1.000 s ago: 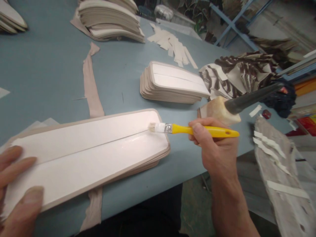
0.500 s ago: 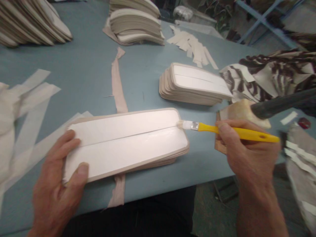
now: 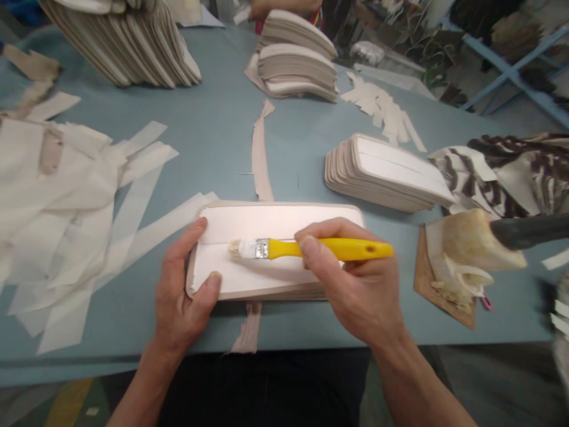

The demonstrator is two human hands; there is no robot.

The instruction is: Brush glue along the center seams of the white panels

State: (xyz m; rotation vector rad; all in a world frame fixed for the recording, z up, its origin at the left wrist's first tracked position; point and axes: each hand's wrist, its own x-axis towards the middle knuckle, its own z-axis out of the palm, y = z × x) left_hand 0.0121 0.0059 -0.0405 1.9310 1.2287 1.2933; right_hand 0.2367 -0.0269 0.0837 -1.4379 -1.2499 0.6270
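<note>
The yellow brush has moved from the white board's right end to its left half, so the brushing seems to go across. The right hand curls round the handle. The left hand, half open, holds the board's left end, near the tabletop's front edge. I see no words to read.

Brush handle is showing smooth, glossy yellow plastic; ferrule is reflecting like bright metal; bristles are looking rough. Panel is presenting smooth, paper-like face. Table is appearing matt.
</note>
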